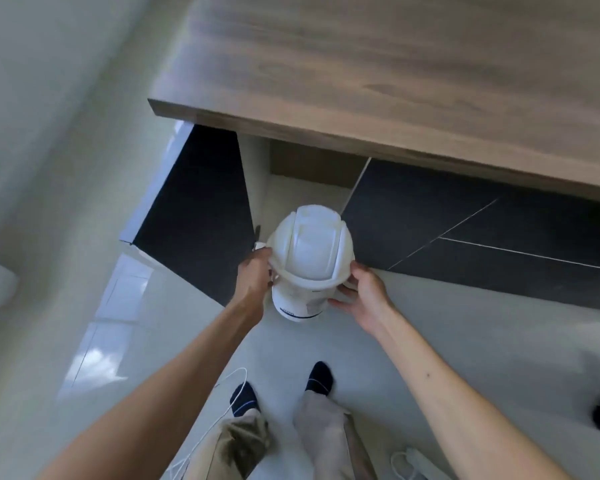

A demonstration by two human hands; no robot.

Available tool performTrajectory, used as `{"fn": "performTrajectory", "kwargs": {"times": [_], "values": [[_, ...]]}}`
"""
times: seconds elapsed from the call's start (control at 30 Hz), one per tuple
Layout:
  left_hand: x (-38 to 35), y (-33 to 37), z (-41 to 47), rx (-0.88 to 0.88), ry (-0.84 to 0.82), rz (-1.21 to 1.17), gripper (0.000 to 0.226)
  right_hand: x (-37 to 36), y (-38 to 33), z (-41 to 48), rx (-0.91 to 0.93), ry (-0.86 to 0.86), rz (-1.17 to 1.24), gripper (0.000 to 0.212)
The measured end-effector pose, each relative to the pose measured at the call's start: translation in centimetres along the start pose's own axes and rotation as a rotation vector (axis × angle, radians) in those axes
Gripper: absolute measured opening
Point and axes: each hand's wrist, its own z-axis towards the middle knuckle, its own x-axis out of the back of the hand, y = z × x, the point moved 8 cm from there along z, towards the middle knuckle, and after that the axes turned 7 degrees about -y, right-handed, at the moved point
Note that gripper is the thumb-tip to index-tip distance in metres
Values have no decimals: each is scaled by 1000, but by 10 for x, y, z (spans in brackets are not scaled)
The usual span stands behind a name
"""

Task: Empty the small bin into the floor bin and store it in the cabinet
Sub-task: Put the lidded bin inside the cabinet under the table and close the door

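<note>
I hold the small white bin in both hands at the centre of the frame, lifted clear of the pale floor, with its swing lid on top facing up at me. My left hand sits on the left side of the bin, its fingers curled in under the flared rim of the lid, closed against the plastic; the fingertips themselves are hidden behind the rim. My right hand takes the lower right side, thumb pressed along the rim edge and the fingers spread and wrapped under and around the body of the bin, so the grip there is wider and only partly closed. The bin tilts a little, its bottom end with a dark band and a small printed label pointing down toward my feet. Just beyond it, above centre in the frame, the cabinet stands open under the wooden countertop: its dark door is swung out to the left, and a pale interior shows behind the bin. Dark closed fronts run to the right of the opening. In the lower part of the frame are my socked feet and a thin white cable trailing on the floor at lower left.
</note>
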Motion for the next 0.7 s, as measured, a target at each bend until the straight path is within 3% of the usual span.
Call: {"fn": "performTrajectory", "kwargs": {"times": [0.23, 0.4, 0.7], "values": [[7, -59, 124, 37, 37, 35, 20, 18, 45, 127, -52, 31, -65, 31], [13, -88, 215, 33, 61, 106, 46, 24, 67, 215, -47, 30, -114, 39], [14, -105, 363, -96, 131, 48, 36, 19, 81, 348, 34, -21, -81, 28]]}}
